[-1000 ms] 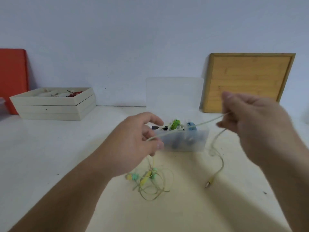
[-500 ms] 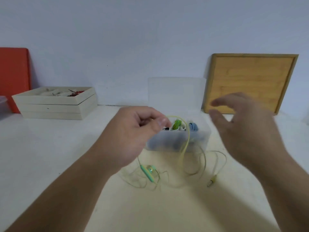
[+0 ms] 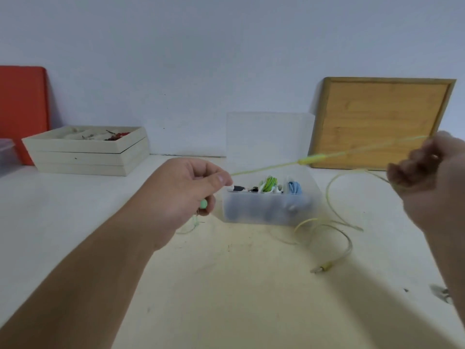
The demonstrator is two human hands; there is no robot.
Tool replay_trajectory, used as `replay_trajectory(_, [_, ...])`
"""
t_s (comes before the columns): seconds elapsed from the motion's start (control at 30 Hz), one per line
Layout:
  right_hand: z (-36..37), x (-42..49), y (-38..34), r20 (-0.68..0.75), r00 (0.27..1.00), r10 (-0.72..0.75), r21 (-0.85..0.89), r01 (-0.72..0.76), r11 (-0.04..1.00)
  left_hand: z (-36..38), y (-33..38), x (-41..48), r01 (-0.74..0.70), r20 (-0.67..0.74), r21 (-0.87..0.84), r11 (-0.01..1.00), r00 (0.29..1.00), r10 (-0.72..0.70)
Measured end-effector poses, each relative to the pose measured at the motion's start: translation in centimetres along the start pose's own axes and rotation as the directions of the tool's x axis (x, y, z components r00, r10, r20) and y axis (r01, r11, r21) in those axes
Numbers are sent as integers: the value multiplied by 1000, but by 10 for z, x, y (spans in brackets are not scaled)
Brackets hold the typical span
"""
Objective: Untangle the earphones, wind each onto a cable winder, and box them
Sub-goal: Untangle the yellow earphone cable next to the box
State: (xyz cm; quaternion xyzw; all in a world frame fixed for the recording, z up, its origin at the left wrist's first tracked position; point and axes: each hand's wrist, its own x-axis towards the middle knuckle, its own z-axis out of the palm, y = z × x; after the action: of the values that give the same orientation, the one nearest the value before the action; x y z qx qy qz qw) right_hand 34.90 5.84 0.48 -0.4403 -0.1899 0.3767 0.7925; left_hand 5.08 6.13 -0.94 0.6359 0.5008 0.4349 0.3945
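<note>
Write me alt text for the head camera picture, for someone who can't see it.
A person's left hand and right hand pull a yellow-green earphone cable taut above a white table. Behind it stands an open clear box holding wound earphones; the cable's slack and plug lie on the table.

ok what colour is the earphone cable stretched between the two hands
Pale yellow-green. The cable shows best in the head view, against the clear box behind it.

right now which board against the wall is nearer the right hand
The wooden board, just behind the right hand; the orange board stands far left.
</note>
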Motion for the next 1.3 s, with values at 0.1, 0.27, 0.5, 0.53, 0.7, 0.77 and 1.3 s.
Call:
replay_trajectory(0.1, [-16,11,-2,-144,983,-112,-214,80,974,-2,-2,1,13,1,37,999,1000,-14])
replay_trajectory(0.27, [-6,-1,0,81,939,-334,-720,287,632,2,1,-1,-17,33,-53,998,999,18])
replay_trajectory(0.5, [22,-72,21,773,578,-260,-415,772,481,17,7,-10,-112,191,-139,984,972,138])
replay_trajectory(0.53, [25,-79,24,832,545,-101,-410,727,551,18,8,-11,-124,217,-151,981,964,155])
replay_trajectory(0.7, [28,-79,35,830,552,83,-494,657,570,19,7,-9,-124,214,-226,966,961,173])
replay_trajectory(0.77, [26,-75,33,789,614,26,-448,545,709,18,8,-8,-89,225,-253,963,963,148])
replay_trajectory(1.3, [23,-55,12,539,842,-30,-237,186,954,8,8,-7,106,364,-516,850,925,105])
